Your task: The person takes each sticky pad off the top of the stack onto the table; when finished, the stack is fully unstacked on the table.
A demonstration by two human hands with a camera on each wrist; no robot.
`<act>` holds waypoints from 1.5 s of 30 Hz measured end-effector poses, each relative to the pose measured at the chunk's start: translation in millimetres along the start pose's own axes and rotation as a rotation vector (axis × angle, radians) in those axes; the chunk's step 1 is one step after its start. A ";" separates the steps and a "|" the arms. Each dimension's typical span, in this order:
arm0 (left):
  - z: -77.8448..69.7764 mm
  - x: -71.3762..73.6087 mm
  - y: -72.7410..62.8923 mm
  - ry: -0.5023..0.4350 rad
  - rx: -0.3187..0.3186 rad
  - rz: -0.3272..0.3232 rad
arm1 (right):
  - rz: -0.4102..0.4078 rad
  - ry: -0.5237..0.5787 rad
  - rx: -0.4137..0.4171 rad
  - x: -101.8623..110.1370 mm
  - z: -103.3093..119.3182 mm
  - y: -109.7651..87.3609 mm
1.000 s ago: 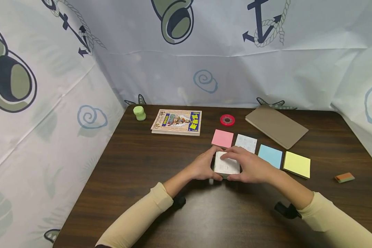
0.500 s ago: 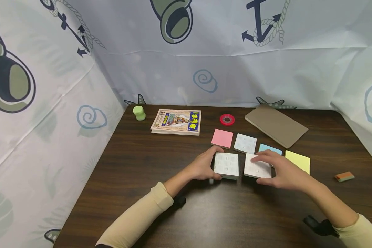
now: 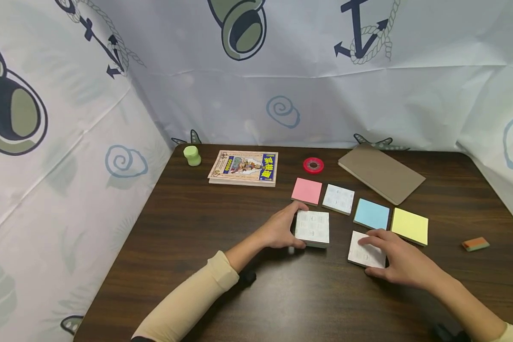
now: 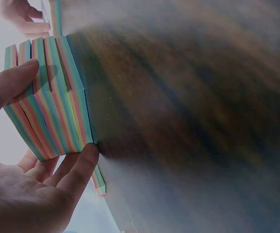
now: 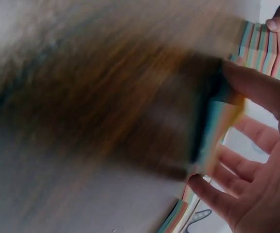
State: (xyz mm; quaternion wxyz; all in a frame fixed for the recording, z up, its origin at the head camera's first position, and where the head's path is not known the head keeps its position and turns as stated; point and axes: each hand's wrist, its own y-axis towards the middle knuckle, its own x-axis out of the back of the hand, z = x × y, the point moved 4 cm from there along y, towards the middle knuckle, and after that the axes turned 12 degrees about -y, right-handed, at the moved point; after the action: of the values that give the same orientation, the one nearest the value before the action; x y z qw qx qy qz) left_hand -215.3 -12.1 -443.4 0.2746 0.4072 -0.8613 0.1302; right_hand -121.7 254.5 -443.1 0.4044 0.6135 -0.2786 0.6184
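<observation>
In the head view, my left hand (image 3: 280,229) grips a stack of sticky note pads (image 3: 312,227) by its left side, thumb at the near edge and fingers at the far edge. The left wrist view shows several pads piled up, their edges striped in pink, blue, green and yellow. To the right, my right hand (image 3: 403,262) holds a single sticky note pad (image 3: 362,254), white on top, between thumb and fingers. This pad (image 5: 215,136) is blurred in the right wrist view, with the table just beneath or beside it; whether it touches cannot be told.
Beyond the hands lie a pink pad (image 3: 307,191), a white pad (image 3: 338,198), a blue pad (image 3: 371,213) and a yellow pad (image 3: 409,225). Farther back are a brown notebook (image 3: 381,174), a red ring (image 3: 313,165), comic books (image 3: 243,168) and a green object (image 3: 192,156). An orange-green block (image 3: 475,244) lies right.
My right hand has lifted the top pad off the stack and carried it right, then nearer to me. My left hand has stayed on the stack, which is lower by one pad.
</observation>
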 end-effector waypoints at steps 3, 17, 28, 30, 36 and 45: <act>-0.5 0.4 0.4 0.002 0.004 0.002 | 0.003 -0.015 -0.004 0.1 1.3 -0.1; 0.4 1.2 -0.6 -0.006 0.004 -0.003 | 0.019 0.024 -0.035 38.6 10.8 21.9; 0.0 0.8 0.4 0.010 0.017 0.014 | 0.021 0.073 0.114 23.7 45.9 83.4; 0.0 0.5 0.7 0.014 0.016 0.021 | 0.028 0.073 0.139 19.5 51.5 92.7; 1.5 -0.5 1.3 0.036 0.037 0.025 | 0.038 0.077 0.187 9.1 61.1 108.9; 2.7 0.8 2.0 0.049 0.051 0.029 | 0.066 0.092 0.150 7.7 63.8 113.6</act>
State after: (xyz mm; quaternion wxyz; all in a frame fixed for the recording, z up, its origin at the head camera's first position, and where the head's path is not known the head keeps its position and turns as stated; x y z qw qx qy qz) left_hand -218.2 -12.6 -445.2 0.2830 0.3983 -0.8566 0.1660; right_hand -182.7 143.3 -412.4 0.3492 0.6036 -0.2324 0.6781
